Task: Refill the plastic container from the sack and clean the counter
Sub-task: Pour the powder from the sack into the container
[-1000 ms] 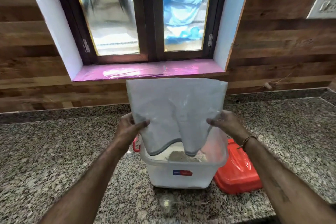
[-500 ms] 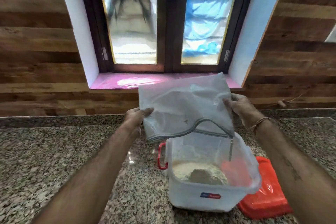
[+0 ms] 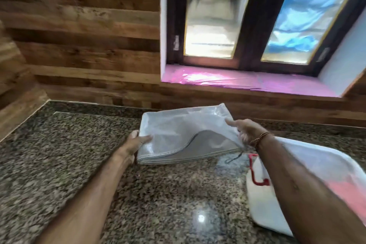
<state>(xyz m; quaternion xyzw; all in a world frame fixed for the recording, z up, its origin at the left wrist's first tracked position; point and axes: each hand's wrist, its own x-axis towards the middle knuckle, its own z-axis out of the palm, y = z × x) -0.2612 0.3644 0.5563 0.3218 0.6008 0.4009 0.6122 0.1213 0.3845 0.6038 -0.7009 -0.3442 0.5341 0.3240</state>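
Swung away from above the plastic container [image 3: 326, 166], the sack [image 3: 184, 136] now hangs over bare tabletop [image 3: 59, 154] to the left.

Speckled granite tabletop runs back to a wood-plank wall [image 3: 79, 35], with a dark-framed window [image 3: 247, 16] and its pink-lined sill [image 3: 247, 81] beyond the right hand [image 3: 247, 131]. The left hand [image 3: 132, 144] is closed on the sack's left edge, thumb on top; the right hand pinches its right corner, fingers curled around the fabric. The limp, white sack is held between both hands just above the tabletop, its open grey-hemmed mouth facing the person. The white container with a red handle [image 3: 257, 176] stands under the right forearm, partly hidden.
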